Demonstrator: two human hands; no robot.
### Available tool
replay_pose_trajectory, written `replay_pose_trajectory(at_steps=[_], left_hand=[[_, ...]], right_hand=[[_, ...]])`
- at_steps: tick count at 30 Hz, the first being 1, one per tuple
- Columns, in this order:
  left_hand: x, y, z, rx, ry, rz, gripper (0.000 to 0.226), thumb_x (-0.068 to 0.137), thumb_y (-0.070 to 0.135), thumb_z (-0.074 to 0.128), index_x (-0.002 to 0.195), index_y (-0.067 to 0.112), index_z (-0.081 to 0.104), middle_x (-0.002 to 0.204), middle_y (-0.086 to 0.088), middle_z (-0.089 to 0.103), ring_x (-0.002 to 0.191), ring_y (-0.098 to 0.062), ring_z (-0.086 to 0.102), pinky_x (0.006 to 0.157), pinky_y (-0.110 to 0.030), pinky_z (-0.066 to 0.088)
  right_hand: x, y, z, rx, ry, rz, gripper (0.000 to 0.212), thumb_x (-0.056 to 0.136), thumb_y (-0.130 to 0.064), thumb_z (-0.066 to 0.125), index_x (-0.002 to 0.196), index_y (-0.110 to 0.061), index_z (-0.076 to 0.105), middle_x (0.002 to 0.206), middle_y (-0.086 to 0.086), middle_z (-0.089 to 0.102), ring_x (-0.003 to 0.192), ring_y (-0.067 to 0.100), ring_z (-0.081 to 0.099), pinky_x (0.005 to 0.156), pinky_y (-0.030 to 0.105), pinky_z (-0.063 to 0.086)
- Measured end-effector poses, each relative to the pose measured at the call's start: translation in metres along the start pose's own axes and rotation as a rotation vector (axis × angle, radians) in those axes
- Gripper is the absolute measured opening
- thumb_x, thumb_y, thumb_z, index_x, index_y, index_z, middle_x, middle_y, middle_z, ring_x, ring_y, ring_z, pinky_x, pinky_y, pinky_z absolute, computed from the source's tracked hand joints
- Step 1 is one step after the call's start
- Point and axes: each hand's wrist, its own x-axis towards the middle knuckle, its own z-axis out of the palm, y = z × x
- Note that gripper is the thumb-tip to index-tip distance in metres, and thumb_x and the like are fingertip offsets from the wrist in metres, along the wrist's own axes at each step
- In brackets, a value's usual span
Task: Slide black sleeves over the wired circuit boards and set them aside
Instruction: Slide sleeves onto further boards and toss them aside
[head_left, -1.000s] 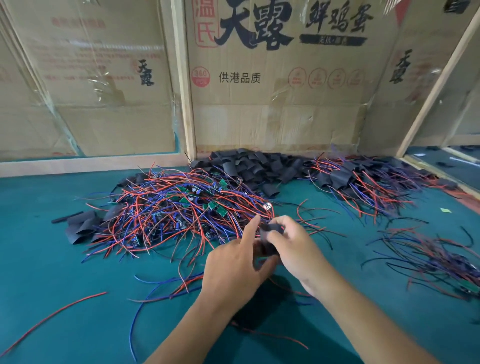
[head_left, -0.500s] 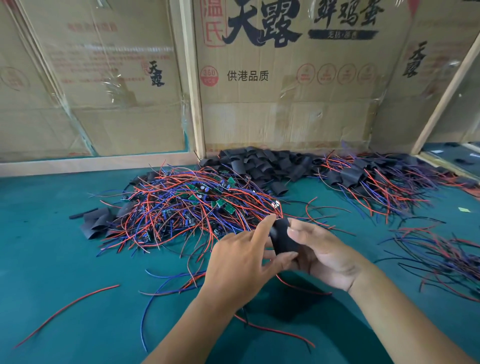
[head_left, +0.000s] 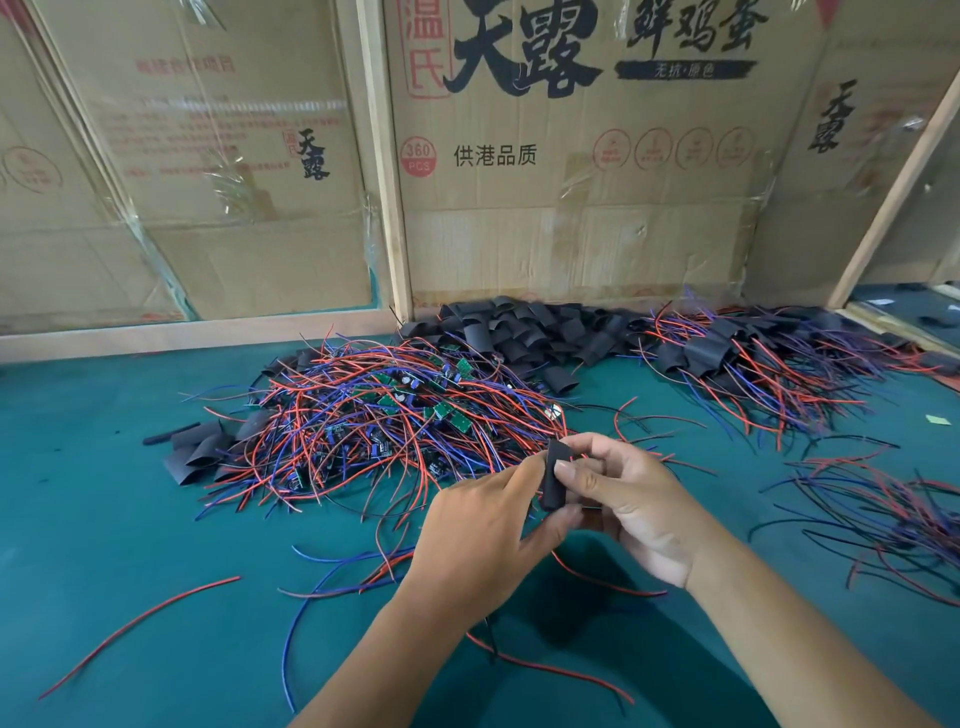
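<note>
A: Status? Both hands pinching one black sleeve, upright, above the near middle of the surface.
B: Confirmed. Left hand on the sleeve's near side, thumb at the lower end. Right hand curled round it, fingertips on the upper part.
A: Board inside? Cannot tell. Red wire trailing out below.
B: Looks mid-slide or just seated.
A: Risks?
B: Board edge or solder joints likely to snag on the flattened sleeve mouth. Forcing it could bend wires at the joints.
A: Also loose leads dragging across the wired boards pile behind. Tangle probable on set-aside.
B: Finished lot at far right edge, spare sleeves against the far edge. Mixing piles possible on a short toss.
</note>
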Motion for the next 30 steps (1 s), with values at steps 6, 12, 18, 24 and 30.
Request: replay_pose_trajectory(at_steps=[6, 12, 18, 24, 30], left_hand=[[-0.002, -0.001, 0.008, -0.061, -0.059, -0.167, 0.018, 0.095, 0.030, 0.047, 0.098, 0.018, 0.059, 0.070, 0.001, 0.063, 0.058, -0.029, 0.059, 0.049, -0.036, 0.038], [-0.001, -0.010, 0.012, -0.007, -0.129, -0.145, 0.041, 0.096, 0.055, 0.035, 0.120, 0.029, 0.056, 0.082, 0.005, 0.067, 0.072, -0.022, 0.064, 0.055, -0.033, 0.037], [-0.003, -0.072, 0.012, 0.155, -0.051, -0.399, 0.048, 0.097, 0.053, 0.048, 0.135, 0.026, 0.056, 0.133, 0.005, 0.053, 0.125, -0.020, 0.046, 0.102, -0.036, 0.037], [-0.007, -0.082, 0.023, 0.251, -0.217, -0.398, 0.057, 0.095, 0.059, 0.044, 0.148, 0.037, 0.042, 0.167, 0.008, 0.005, 0.151, -0.019, 0.009, 0.118, -0.042, 0.009], [-0.002, -0.076, 0.021, 0.322, -0.215, -0.375, 0.062, 0.093, 0.060, 0.045, 0.149, 0.033, 0.041, 0.168, 0.003, 0.010, 0.154, -0.025, 0.003, 0.120, -0.047, -0.007]], right_hand=[[0.000, 0.011, 0.006, -0.202, 0.123, -0.170, 0.019, 0.083, -0.026, 0.079, 0.091, -0.010, 0.073, 0.084, 0.018, 0.075, 0.077, 0.028, 0.075, 0.063, 0.035, 0.060], [0.003, 0.013, 0.009, -0.147, 0.167, -0.164, 0.016, 0.089, -0.022, 0.071, 0.093, -0.006, 0.074, 0.086, 0.018, 0.074, 0.075, 0.024, 0.070, 0.065, 0.033, 0.059], [0.004, 0.000, -0.004, -0.032, 0.253, -0.147, 0.022, 0.095, -0.016, 0.063, 0.104, 0.004, 0.065, 0.087, 0.016, 0.073, 0.083, 0.034, 0.073, 0.063, 0.034, 0.062], [0.007, 0.004, -0.005, -0.078, 0.279, -0.128, 0.028, 0.093, -0.021, 0.066, 0.102, 0.005, 0.064, 0.085, 0.015, 0.070, 0.082, 0.032, 0.074, 0.058, 0.030, 0.059], [0.007, 0.006, -0.004, -0.099, 0.269, -0.143, 0.032, 0.093, -0.023, 0.067, 0.102, 0.008, 0.063, 0.085, 0.014, 0.066, 0.076, 0.028, 0.073, 0.057, 0.030, 0.058]])
